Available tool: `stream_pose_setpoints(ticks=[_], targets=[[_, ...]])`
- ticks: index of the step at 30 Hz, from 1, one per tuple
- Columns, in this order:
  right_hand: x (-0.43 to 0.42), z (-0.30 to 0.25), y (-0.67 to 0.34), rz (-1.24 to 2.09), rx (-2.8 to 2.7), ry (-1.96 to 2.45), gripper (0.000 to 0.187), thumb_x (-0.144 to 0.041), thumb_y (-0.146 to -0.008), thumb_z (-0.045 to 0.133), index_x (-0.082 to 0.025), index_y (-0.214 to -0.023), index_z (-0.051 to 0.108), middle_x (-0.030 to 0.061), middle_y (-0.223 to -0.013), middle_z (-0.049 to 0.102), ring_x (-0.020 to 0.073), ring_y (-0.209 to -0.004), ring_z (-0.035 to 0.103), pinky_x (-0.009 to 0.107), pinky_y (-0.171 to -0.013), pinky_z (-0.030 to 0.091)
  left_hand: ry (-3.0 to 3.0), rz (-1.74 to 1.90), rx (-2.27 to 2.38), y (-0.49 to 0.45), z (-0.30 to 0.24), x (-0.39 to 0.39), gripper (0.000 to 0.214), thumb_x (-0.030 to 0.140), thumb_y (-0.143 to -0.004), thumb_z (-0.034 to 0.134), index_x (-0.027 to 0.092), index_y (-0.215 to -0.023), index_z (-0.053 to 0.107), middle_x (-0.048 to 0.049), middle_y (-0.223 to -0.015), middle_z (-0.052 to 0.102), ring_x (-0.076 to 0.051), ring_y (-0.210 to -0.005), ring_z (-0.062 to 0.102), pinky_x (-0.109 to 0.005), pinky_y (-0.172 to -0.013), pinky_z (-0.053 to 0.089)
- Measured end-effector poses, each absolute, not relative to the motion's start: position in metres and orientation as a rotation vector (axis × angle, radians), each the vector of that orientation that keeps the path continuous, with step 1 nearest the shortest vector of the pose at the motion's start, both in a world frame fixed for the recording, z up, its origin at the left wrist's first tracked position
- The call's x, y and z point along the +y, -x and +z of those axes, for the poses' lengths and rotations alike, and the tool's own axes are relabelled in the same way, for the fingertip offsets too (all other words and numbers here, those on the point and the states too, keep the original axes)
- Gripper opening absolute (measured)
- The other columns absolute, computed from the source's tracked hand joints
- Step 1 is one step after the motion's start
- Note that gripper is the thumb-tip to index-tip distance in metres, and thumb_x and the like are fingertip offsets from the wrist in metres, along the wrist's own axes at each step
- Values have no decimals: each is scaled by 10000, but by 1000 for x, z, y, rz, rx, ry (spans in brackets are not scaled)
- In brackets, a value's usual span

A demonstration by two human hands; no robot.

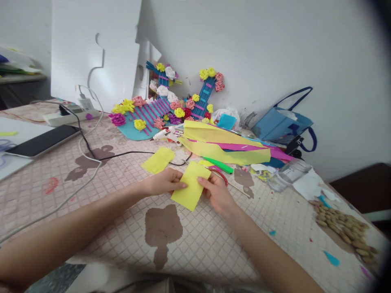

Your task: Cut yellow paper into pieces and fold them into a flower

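Observation:
Between my two hands a yellow crepe paper piece (192, 191) is held up over the table, tilted. My left hand (166, 182) pinches its left edge, thumb on top. On its right edge my right hand (218, 191) grips with the thumb in front; the other fingers are partly behind the sheet. A second yellow paper piece (159, 160) lies flat just beyond my left hand. Close to my right hand are red-handled scissors (220, 176), partly covered, a thin wooden stick (240, 189) and a green marker-like strip (218, 165).
Behind lie long yellow paper strips (226, 140), a glue gun (168, 135) and a flower-covered blue craft (143, 118). A phone (44, 140), power strip (69, 116) and cables are left. Rightward stand a clear jar (288, 175), a blue bag (282, 124) and a pile of nuts (342, 226).

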State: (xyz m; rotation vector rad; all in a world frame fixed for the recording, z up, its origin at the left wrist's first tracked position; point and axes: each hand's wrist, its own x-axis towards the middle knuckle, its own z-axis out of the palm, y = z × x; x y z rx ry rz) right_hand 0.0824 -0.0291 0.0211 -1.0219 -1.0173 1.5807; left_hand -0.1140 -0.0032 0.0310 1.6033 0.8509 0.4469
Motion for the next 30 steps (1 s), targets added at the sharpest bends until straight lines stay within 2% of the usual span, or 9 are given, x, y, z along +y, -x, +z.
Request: stream_pose_setpoints(ticks=[6,12,16,22,27,30], targets=[[-29,23,-82,1569,-1011,997,353,-379,-636,752,-211,-911,606,24,-874,679,184,-784,616,296,-666,485,-1716,405,835,117,31,-2,383,506,-753,585,125,-788,615,-15,-660,587,-111,-570,533,-188,-487,405],[-28,25,-86,1475,-1026,1090,283,-420,-630,750,-199,-690,585,-15,-672,587,126,-610,524,244,-549,440,-1821,344,827,118,33,-2,391,522,-748,579,145,-647,554,24,-523,476,-85,-479,441,-177,-429,331],[-26,25,-89,1473,-1011,1116,268,-411,-628,757,-201,-695,605,-18,-683,591,125,-620,527,250,-568,451,-1754,318,803,119,35,-1,376,518,-740,591,148,-674,577,21,-540,504,-94,-496,463,-186,-448,357],[-25,34,-97,1681,-1165,1070,273,-419,-679,725,-197,-819,650,-6,-709,648,123,-634,580,237,-592,447,-1671,196,657,122,38,-3,332,492,-748,605,165,-788,650,12,-564,578,-95,-488,485,-185,-452,361],[-26,34,-99,1861,-1335,1043,314,-340,-600,789,-171,-828,652,9,-731,676,137,-653,624,265,-661,476,-1662,107,582,121,38,-6,315,477,-763,605,175,-835,658,-11,-670,647,-118,-573,545,-190,-495,386],[-25,31,-98,1817,-1314,1077,320,-323,-554,812,-165,-773,642,-3,-687,671,133,-623,619,262,-641,480,-1667,108,590,121,38,-5,337,490,-758,609,162,-820,656,-8,-648,640,-109,-549,529,-187,-478,370]])
